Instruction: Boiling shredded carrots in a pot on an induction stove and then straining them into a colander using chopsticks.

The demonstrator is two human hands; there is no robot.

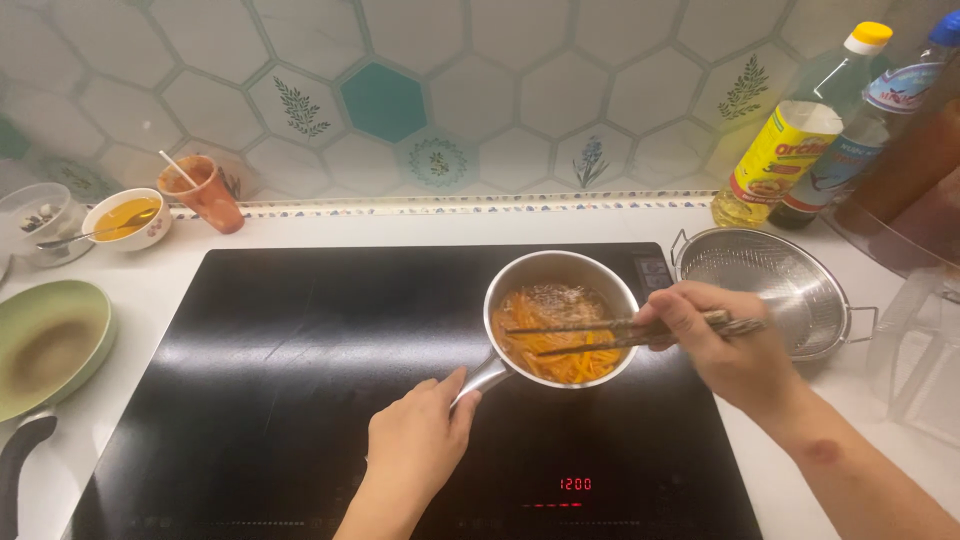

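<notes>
Head view: the right hand is closed in a pinch on a pair of dark wooden chopsticks, gripping them near their thick ends, so the sticks run almost level from right to left with the tips reaching across the mouth of a small steel saucepan. The tips sit over, or perhaps just into, the orange strips in simmering liquid (steam and glare make the contact hard to judge). The left hand is curled around the pan's handle, which points toward the near left, away from the bowl; this hand is nearer the viewer and lower than the right. The pan stands on the right half of a black glass induction hob, with a red lit display at its near edge. Just right of the pan, on the white counter, sits a steel mesh colander. Far right stand oil and sauce bottles. On the left are a green frying pan, a small bowl of yellow liquid, and an orange cup against the hexagon-tiled wall.
</notes>
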